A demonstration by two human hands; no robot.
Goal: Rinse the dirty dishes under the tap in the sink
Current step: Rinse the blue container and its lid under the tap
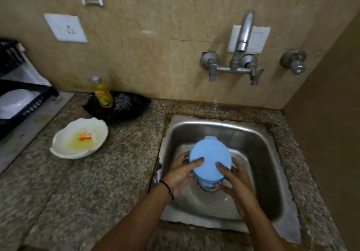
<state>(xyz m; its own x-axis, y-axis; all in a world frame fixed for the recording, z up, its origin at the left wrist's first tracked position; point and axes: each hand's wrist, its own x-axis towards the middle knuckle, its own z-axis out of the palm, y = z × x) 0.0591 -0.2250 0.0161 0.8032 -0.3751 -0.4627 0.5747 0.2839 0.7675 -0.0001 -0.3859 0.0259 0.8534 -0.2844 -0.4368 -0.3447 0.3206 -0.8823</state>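
A round blue lidded container (209,154) is held over the middle of the steel sink (259,145). My left hand (180,174) grips its left side with the thumb on the lid. My right hand (236,180) grips its right side, thumb on the lid too. The wall tap (244,34) sits above the sink's far edge, and no water is visible from it. A dirty white bowl (79,138) with orange scraps and yellowish liquid rests on the counter left of the sink.
A yellow dish-soap bottle (102,93) and a steel scrubber (122,101) stand in a black tray (140,102) near the wall. A black dish rack (29,102) with a white dish (15,100) is at far left. A side wall (327,114) closes the right.
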